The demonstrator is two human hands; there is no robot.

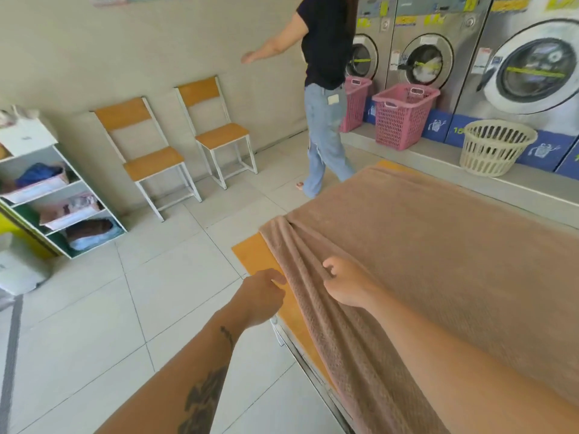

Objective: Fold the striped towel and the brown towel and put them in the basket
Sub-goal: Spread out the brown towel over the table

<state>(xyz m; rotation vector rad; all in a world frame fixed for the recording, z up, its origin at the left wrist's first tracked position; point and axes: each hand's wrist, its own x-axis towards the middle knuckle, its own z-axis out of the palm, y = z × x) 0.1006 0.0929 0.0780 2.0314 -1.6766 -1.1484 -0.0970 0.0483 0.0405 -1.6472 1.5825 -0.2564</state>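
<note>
The brown towel (438,252) lies spread over a yellow-topped table (250,255), its left edge bunched into long folds. My left hand (263,292) pinches that bunched edge at the table's left side. My right hand (341,283) grips the folds just to the right of it, fingers curled into the cloth. A cream round basket (495,148) stands on the floor by the washing machines, far right. No striped towel is in view.
A person in jeans (322,98) walks past the table's far end. Two pink baskets (404,114) stand before the washers (532,67). Two chairs (150,164) line the wall, and a shelf with laundry (56,195) stands at left.
</note>
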